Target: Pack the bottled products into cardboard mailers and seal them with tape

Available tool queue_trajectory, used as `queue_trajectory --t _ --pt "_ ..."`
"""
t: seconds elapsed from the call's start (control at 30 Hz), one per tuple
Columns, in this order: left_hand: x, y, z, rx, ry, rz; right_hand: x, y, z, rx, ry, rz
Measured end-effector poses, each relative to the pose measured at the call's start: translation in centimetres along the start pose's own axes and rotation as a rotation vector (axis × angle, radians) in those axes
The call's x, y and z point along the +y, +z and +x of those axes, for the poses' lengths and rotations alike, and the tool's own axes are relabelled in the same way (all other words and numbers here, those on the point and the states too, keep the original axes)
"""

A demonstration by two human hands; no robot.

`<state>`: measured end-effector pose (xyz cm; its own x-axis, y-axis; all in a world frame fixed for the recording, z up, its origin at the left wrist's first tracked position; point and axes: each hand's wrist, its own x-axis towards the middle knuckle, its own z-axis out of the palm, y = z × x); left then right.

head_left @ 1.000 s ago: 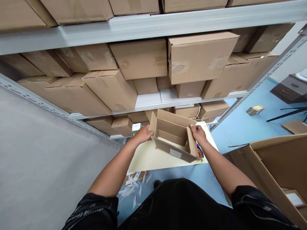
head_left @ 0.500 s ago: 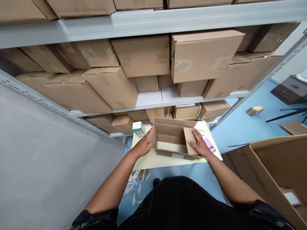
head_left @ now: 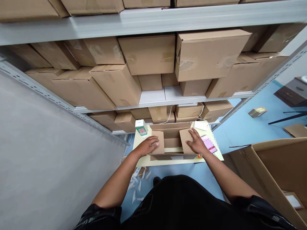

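A cardboard box [head_left: 172, 142] stands with its top open on a pale yellow table [head_left: 144, 162]. A pale yellow strip shows at the bottom of its inside. My left hand [head_left: 147, 146] lies on the left end flap [head_left: 160, 136], which is folded inward. The right end flap [head_left: 184, 136] is also folded in, with my right hand [head_left: 196, 143] spread over it. Both hands are open, fingers laid on the cardboard. The long front and back flaps stand away from the opening.
A green-and-white small box [head_left: 141, 128] stands left of the box; a phone [head_left: 208, 143] and a white device [head_left: 200, 126] lie right. Shelves [head_left: 153, 22] full of cartons rise in front. A large open carton [head_left: 254, 169] stands right. White scraps [head_left: 133, 195] litter the floor.
My left hand has moved from the box's left outer side onto the left flap, which is now folded inward. My right hand stays on the right flap. The box sits slightly more squarely.
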<state>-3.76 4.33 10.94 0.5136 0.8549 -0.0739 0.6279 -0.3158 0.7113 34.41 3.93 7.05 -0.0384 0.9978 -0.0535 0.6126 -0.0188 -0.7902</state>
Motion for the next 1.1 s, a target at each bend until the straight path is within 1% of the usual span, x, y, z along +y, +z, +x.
queue_trajectory --t 0.1,0.13,0.17,0.23,0.33,0.43,0.53,0.6,0.63,0.67,0.73,0.8,0.87,0.97,1.03,1.1 --pt "-0.8 0.7 -1.7 0.211 -0.017 -0.224 0.9 -0.1 -0.4 0.030 0.026 0.025" --pt "-0.9 1.1 -2.4 0.252 -0.024 -0.271 1.2 -0.1 -0.5 0.042 0.036 0.034" --pt "-1.0 1.5 -3.1 0.268 -0.025 -0.298 1.5 -0.1 -0.6 0.052 0.047 0.043" --pt "-1.2 2.3 -4.1 0.244 0.007 -0.311 1.9 -0.1 -0.8 0.067 0.068 0.058" --pt "-1.2 3.5 -5.0 0.213 0.069 -0.305 2.2 0.3 -0.8 0.081 0.078 0.086" --pt "-1.1 3.9 -5.4 0.226 0.070 -0.356 2.2 0.7 -0.5 0.110 0.089 0.123" --pt "-1.0 3.9 -5.8 0.175 0.063 -0.390 2.0 0.8 -0.3 0.127 0.094 0.161" --pt "-1.0 4.2 -5.7 0.148 0.052 -0.342 1.7 0.7 -0.4 0.116 0.101 0.194" --pt "-1.0 4.4 -5.5 0.168 0.030 -0.305 1.6 0.6 -0.5 0.105 0.106 0.221" --pt "-1.0 4.7 -5.2 0.216 -0.004 -0.269 1.4 0.5 -0.7 0.090 0.112 0.255" --pt "-1.0 5.4 -4.3 0.352 -0.092 -0.225 1.1 0.3 -1.1 0.057 0.130 0.332" --pt "-0.8 6.0 -3.3 0.473 -0.157 -0.230 0.9 0.0 -1.6 0.040 0.163 0.394" --pt "-0.5 6.4 -2.5 0.550 -0.191 -0.248 0.8 -0.2 -2.2 0.057 0.194 0.417" --pt "-0.2 7.0 -1.8 0.607 -0.236 -0.240 1.1 -0.4 -3.4 0.094 0.175 0.436" --pt "-0.3 7.6 -1.7 0.620 -0.268 -0.215 1.4 -0.3 -4.3 0.080 0.140 0.433" --pt "-0.6 8.1 -1.5 0.631 -0.286 -0.196 1.7 0.1 -5.1 0.047 0.125 0.375"
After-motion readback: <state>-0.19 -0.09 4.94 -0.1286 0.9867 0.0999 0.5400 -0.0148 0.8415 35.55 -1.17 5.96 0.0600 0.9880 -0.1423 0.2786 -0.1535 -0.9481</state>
